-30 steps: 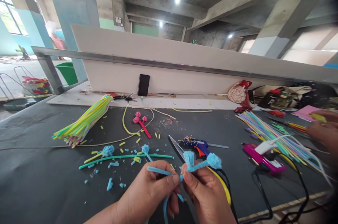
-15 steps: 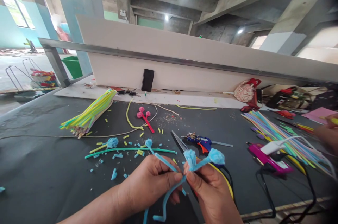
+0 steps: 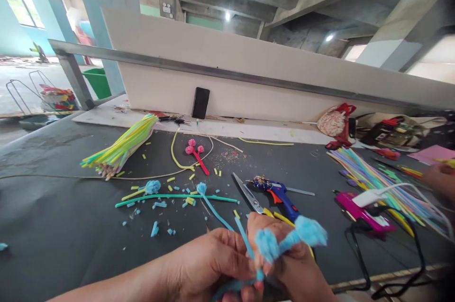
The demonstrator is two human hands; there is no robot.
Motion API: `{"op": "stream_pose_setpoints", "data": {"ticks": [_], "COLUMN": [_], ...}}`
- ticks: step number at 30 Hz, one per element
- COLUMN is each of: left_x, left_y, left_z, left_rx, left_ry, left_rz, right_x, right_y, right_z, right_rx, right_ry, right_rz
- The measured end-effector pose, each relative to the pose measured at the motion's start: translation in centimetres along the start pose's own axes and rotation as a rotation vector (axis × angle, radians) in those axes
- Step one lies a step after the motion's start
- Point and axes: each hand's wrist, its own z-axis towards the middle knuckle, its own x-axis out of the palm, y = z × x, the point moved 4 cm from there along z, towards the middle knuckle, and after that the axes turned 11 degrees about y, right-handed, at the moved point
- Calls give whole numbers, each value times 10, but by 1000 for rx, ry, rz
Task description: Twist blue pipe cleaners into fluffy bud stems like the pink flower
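Low in the view, my left hand [image 3: 223, 257] pinches blue pipe cleaners [image 3: 245, 238] at a joint. My right hand [image 3: 296, 266] is closed around the same piece, close against the left. Two fluffy blue pompom-like heads [image 3: 268, 245] stick up over the right hand, slightly blurred. A loose blue stem with a small fluffy head [image 3: 202, 189] lies on the table just beyond the left hand. Scissors [image 3: 249, 195] with yellow handles and a blue glue gun [image 3: 279, 195] lie beyond the right hand. The fingertips partly hide the joint.
Yellow and green pipe cleaners [image 3: 122, 145] lie bundled at left, pastel ones [image 3: 377, 183] at right. A pink three-headed piece [image 3: 199, 155] and cut scraps lie mid-table. A phone [image 3: 201, 103] leans on the board. A magenta power strip [image 3: 362, 214] with cables and another person's hand [image 3: 439, 181] are at right.
Both hands have shifted down and slightly right with the blue piece. Its fluffy heads have tilted rightward, and the scissors' yellow handles now show more.
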Motion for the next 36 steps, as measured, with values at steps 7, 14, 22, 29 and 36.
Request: {"op": "stream_pose_setpoints", "data": {"ticks": [7, 14, 22, 29, 36], "left_x": [-11, 2, -12, -13, -5], "left_y": [-28, -25, -15, -13, 2], "left_z": [-14, -21, -9, -6, 0], "left_rx": [467, 586, 344, 260, 123], "left_ry": [-610, -608, -357, -213, -22], "left_rz": [1004, 1335, 542, 197, -15], "right_x": [7, 11, 6, 12, 4], "right_y": [-29, -18, -13, -19, -9], "right_z": [-2, -11, -5, 2, 5], "right_rx": [179, 145, 75, 73, -20], "right_ry": [-417, -530, -287, -48, 79], "right_rz": [201, 123, 185, 352, 270]}}
